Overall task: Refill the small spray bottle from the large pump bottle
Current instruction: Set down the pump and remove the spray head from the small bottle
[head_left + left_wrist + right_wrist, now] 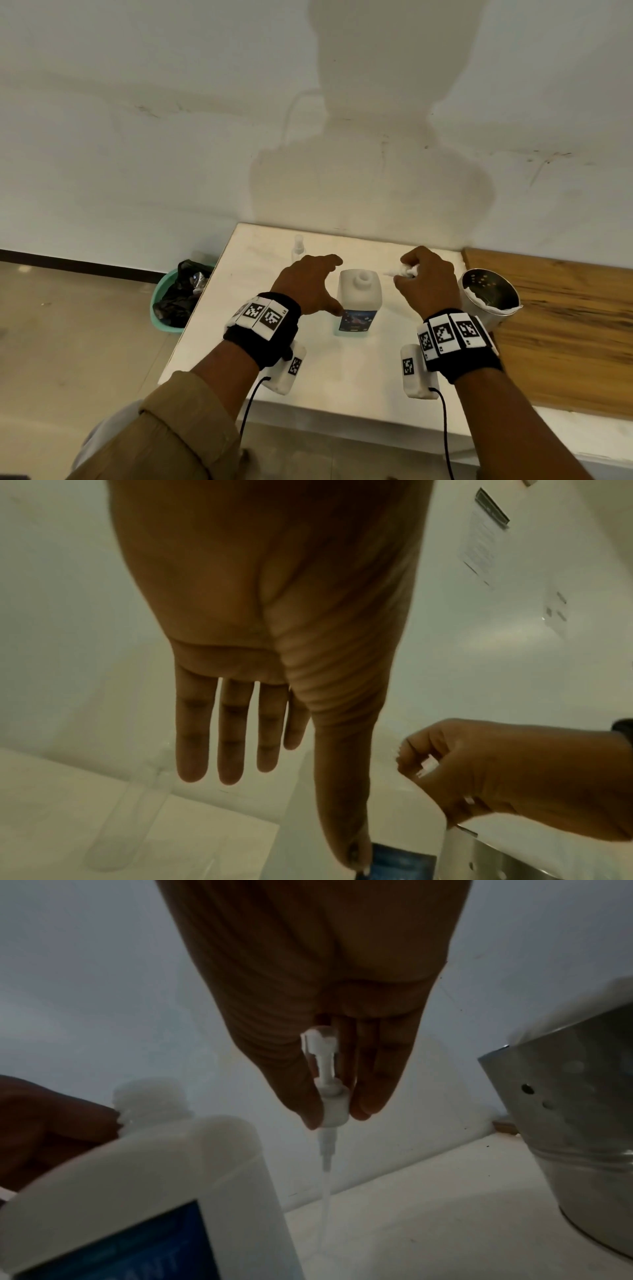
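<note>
The large white pump bottle (359, 301) with a blue label stands mid-table, its threaded neck (150, 1099) uncovered. My left hand (323, 285) is spread beside its left side, fingers (229, 750) straight, the thumb touching the label's edge (394, 864). My right hand (409, 274) hovers right of the neck and pinches the removed pump head (334, 1107) by its collar; the dip tube (325, 1191) hangs down over the table. The small clear spray bottle (298, 247) stands upright at the table's far edge, beyond my left hand, and shows faintly in the left wrist view (130, 818).
A perforated metal bucket (489, 301) lined with white stands just right of my right hand. A wooden board (565, 315) adjoins the white table (260, 342) on the right. On the floor to the left sits a green basin (161, 318) holding a black bag. A wall backs the table.
</note>
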The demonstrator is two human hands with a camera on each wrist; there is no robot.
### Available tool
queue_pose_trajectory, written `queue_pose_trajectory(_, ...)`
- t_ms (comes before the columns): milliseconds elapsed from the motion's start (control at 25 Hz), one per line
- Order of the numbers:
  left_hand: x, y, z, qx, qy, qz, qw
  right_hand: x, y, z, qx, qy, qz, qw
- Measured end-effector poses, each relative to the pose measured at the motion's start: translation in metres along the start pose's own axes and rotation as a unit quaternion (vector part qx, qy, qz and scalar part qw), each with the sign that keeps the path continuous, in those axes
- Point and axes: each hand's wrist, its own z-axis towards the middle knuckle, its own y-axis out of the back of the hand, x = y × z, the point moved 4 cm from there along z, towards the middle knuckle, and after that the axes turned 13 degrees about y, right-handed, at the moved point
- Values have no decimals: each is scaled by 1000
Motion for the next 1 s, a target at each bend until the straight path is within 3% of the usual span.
queue_pose_trajectory(200, 21, 10, 9, 1, 48, -24, 999, -15, -23, -6, 109, -62, -77, 989)
queue_pose_trajectory(480, 43, 25, 21, -111, 122, -71, 984, -16, -51, -20, 216, -82, -131, 964)
queue_pose_trajectory(640, 52, 22, 29, -135, 162, -81, 974, -20, -58, -23, 245, -92, -136, 956)
queue_pose_trajectory(1000, 53, 16, 32, -125, 158, -61, 978, -24, -68, -30, 255, -89, -145, 952)
